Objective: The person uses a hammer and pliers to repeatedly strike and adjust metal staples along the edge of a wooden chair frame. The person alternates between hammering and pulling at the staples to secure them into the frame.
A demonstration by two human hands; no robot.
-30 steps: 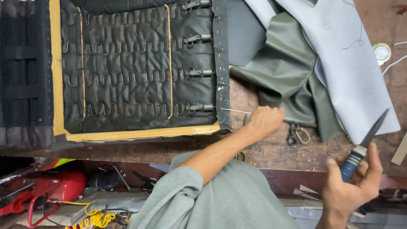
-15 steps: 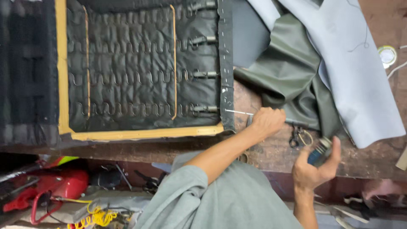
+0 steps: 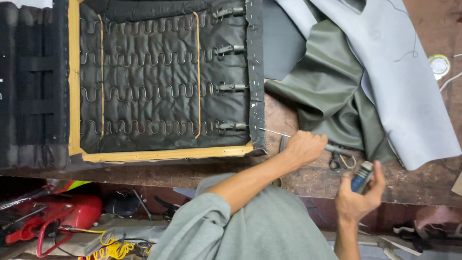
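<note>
Worn wooden bench fills my view, with a wood-framed seat base lying springs-up across its left part. Grey and olive fabric is heaped at the right. My left hand is clenched around a thin metal tool whose tip points at the frame's corner. My right hand, near the bench edge, is curled around a small blue-handled knife.

The left hand was a closed fist, its arm stretched toward two o'clock. The right hand was at four o'clock from it, fingers curled shut, thumb up.
</note>
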